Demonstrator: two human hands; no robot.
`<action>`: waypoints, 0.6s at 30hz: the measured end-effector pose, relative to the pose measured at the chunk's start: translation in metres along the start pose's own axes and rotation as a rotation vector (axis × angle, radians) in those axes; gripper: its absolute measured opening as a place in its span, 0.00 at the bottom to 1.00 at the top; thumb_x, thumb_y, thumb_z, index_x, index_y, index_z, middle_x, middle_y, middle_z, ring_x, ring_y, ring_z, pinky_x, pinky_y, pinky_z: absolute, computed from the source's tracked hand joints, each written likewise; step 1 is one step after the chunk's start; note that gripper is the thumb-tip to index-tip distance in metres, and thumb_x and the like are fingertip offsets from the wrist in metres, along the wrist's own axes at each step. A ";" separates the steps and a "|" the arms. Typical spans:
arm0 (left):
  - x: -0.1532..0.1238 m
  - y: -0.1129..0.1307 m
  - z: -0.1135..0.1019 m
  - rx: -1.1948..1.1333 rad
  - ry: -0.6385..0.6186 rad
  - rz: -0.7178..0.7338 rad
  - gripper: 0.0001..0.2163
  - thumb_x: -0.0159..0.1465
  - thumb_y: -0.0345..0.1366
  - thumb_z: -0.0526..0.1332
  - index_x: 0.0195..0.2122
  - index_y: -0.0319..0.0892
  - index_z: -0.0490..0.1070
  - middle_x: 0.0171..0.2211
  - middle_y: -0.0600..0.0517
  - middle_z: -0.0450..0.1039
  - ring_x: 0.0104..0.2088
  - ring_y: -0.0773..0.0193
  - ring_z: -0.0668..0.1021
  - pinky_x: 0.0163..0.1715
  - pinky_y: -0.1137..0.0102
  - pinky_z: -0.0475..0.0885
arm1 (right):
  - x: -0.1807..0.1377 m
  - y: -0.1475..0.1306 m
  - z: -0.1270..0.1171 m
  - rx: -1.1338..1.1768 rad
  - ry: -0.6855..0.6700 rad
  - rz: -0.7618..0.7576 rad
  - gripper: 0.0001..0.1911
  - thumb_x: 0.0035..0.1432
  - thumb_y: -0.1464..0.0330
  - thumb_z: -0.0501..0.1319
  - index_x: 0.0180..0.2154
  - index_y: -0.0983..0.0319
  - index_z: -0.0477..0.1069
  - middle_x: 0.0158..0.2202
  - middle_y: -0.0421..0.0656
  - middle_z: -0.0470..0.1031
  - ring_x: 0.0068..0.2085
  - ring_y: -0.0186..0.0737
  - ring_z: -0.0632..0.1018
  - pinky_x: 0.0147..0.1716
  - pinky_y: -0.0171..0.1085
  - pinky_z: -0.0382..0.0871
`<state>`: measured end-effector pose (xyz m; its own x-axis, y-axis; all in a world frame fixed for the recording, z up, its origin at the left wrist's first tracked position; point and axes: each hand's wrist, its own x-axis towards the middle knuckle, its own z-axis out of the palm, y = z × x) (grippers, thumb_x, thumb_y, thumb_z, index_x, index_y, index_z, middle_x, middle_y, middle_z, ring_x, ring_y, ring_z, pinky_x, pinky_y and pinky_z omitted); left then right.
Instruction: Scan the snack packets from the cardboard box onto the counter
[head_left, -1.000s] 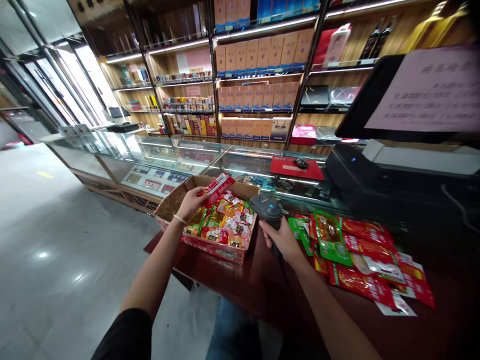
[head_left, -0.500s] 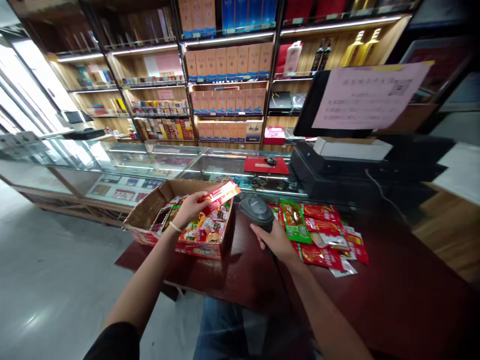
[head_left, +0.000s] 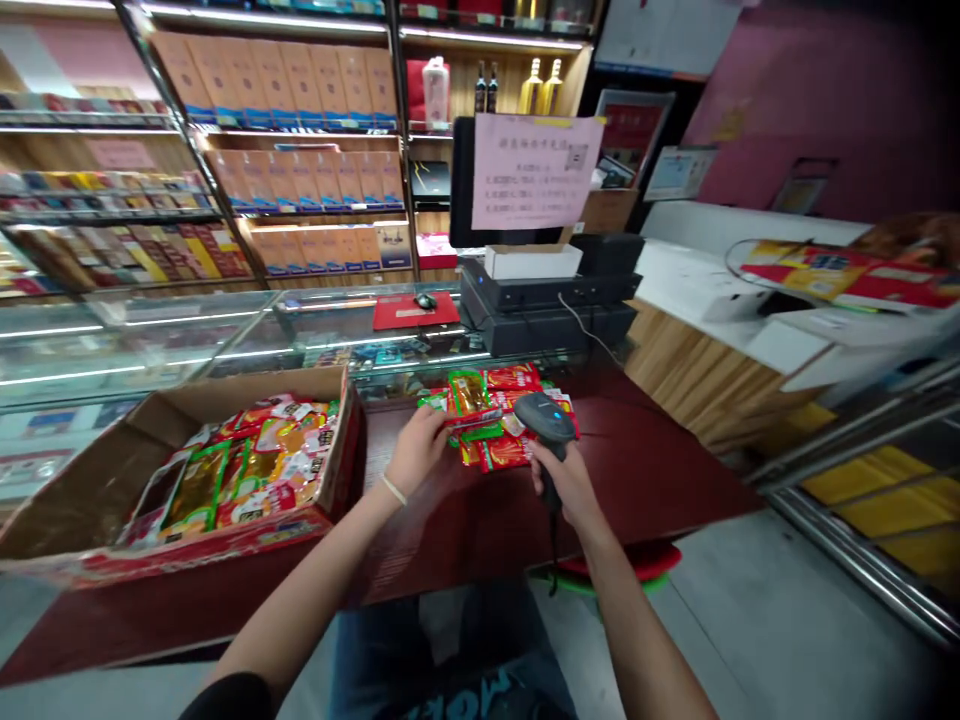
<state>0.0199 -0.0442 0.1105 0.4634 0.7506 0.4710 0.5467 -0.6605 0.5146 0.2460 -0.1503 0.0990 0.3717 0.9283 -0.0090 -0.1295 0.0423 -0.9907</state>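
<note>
Pinched in my left hand (head_left: 417,446) is a red snack packet (head_left: 474,418), seen nearly edge-on above the pile. My right hand (head_left: 564,478) grips the handle of a dark grey barcode scanner (head_left: 546,418), whose head points away from me and shows a small blue light. Beneath and behind both hands lies a pile of red and green snack packets (head_left: 511,456) on the dark red table (head_left: 645,465). To the left stands an open cardboard box (head_left: 90,560) holding many mixed snack packets (head_left: 262,460).
A monitor with a pink paper sign (head_left: 536,175) stands behind the pile, above a black cash drawer (head_left: 547,325). Left of it, a mouse (head_left: 425,301) rests on a red mat (head_left: 390,313) on the glass counter. A metal rail (head_left: 862,560) runs at the right.
My left hand has carried the red packet from above the box rightward to the pile. The scanner stays in my right hand, now over the pile. The view has turned right.
</note>
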 end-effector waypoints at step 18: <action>-0.029 0.011 0.143 0.116 -0.236 0.315 0.20 0.64 0.37 0.59 0.58 0.45 0.66 0.56 0.42 0.67 0.56 0.50 0.69 0.54 0.55 0.67 | -0.018 -0.002 -0.071 0.073 0.187 -0.025 0.20 0.50 0.56 0.69 0.36 0.59 0.62 0.17 0.30 0.66 0.13 0.28 0.65 0.11 0.27 0.58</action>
<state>0.1121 -0.0700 0.0000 0.7607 0.5047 0.4082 0.4214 -0.8623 0.2810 0.3044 -0.1934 0.0919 0.5389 0.8422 -0.0162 -0.1816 0.0973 -0.9786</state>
